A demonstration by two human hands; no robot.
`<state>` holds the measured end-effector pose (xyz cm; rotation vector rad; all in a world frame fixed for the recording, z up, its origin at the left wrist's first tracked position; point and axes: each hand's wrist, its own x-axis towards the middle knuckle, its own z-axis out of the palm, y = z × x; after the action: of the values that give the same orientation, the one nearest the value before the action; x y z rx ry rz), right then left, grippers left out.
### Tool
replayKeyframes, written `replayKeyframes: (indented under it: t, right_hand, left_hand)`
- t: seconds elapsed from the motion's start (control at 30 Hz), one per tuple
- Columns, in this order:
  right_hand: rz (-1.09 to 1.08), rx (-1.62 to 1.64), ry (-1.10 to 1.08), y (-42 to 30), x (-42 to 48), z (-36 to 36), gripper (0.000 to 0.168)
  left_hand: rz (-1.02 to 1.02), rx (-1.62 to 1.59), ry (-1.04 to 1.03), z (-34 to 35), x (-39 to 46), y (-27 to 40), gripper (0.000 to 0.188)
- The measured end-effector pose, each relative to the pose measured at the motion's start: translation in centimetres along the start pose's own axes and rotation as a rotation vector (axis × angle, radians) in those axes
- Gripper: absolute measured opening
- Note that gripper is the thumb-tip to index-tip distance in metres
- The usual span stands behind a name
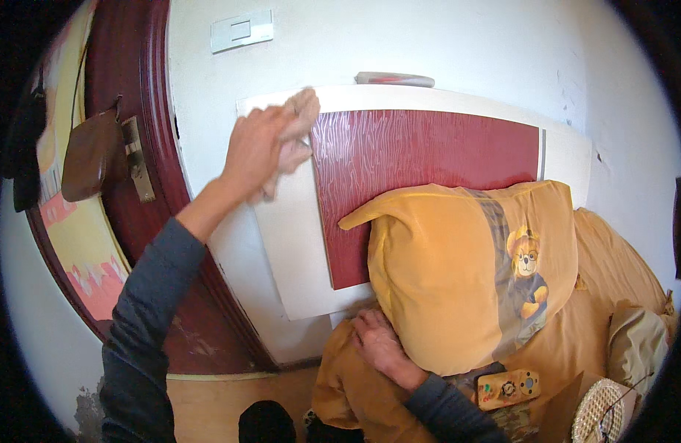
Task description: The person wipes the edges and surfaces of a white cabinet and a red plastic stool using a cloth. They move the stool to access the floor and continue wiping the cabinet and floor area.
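A crumpled beige cloth (303, 113) is gripped in my left hand (257, 141), blurred by motion. The hand is raised at the upper left corner of a headboard with a white frame (288, 260) and a glossy dark red panel (423, 149). Lower down, my right hand (380, 342) rests on the brown bedding (346, 376), beside the left side of a mustard pillow (440, 277). That pillow bears a printed bear and leans against the red panel. No object shows in the right hand.
On top of the headboard lies a pale elongated object (395, 80). A phone in a patterned case (507, 389) and a woven round item (598, 412) are on the bed. At left stands a dark red door (124, 50) with a hanging brown bag (94, 158). A switch plate (242, 31) is on the wall.
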<state>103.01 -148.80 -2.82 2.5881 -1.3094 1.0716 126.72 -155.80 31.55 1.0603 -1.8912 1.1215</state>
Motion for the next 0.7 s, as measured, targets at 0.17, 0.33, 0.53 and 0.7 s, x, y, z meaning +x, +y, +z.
replayKeyframes:
  t: [0.17,0.33,0.53,0.7]
  right_hand:
    - [-0.087,-0.128,-0.044,0.3,-0.3,0.7,0.031]
    - [-0.056,-0.023,-0.113,-0.5,0.3,-0.9,0.026]
    - [-0.079,-0.078,-0.167,0.0,-0.4,-0.6,0.021]
    - [-0.072,-0.160,-0.224,-0.3,0.0,-0.8,0.023]
  left_hand:
    - [0.309,0.220,0.009,3.1,9.4,0.7,0.024]
    - [0.416,0.051,-0.050,2.3,9.1,-1.4,0.022]
    - [0.153,0.010,-0.093,0.1,3.9,-1.9,0.030]
    - [-0.109,0.165,0.013,4.3,-5.0,5.2,0.027]
